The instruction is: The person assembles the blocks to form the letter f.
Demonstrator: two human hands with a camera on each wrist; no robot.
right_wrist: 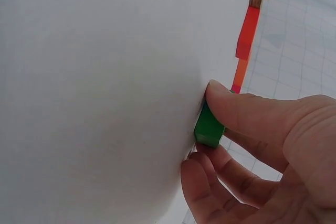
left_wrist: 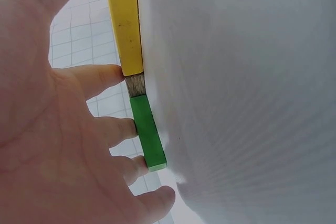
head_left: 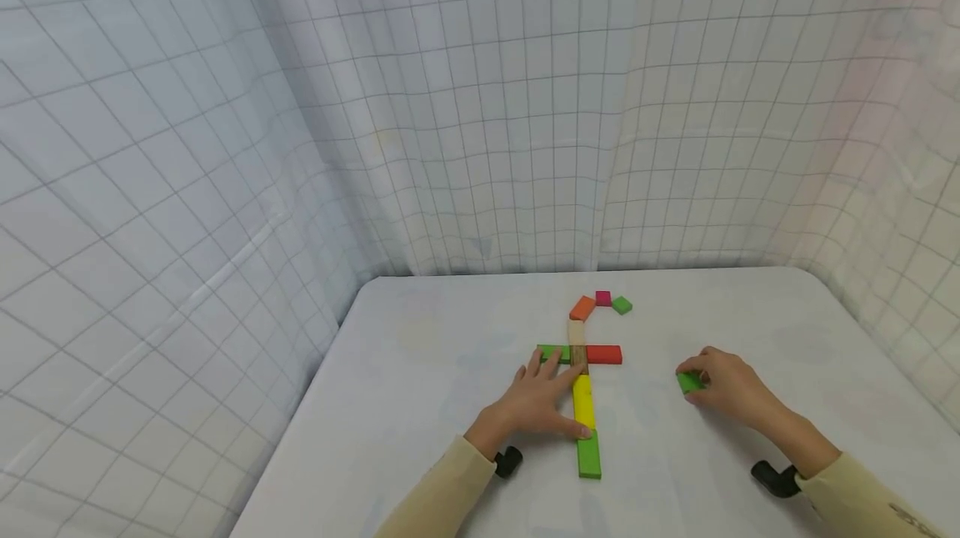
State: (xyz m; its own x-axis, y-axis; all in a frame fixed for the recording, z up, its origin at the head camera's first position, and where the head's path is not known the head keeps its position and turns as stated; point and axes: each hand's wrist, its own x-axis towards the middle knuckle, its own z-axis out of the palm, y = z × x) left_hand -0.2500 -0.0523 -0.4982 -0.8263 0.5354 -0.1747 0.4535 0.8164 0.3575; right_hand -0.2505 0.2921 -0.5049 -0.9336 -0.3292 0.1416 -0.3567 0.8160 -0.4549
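Note:
Flat coloured blocks form a cross on the table. Down its stem run a pale block (head_left: 575,331), a brown block (head_left: 580,361), a yellow block (head_left: 584,404) and a long green block (head_left: 589,459). A red block (head_left: 604,354) makes the right arm, another green block (left_wrist: 148,132) the left. Spread over the cross, my left hand (head_left: 531,403) touches the blocks with its fingertips, its thumb near where yellow meets green. To the right of the cross, my right hand (head_left: 733,388) pinches a separate green block (right_wrist: 211,128) between thumb and fingers at the tabletop.
Beyond the pale block, an orange block (head_left: 582,308), a magenta block (head_left: 603,298) and a small green block (head_left: 622,305) curve to the right. White gridded curtains (head_left: 480,104) hang behind and beside the white table (head_left: 420,404).

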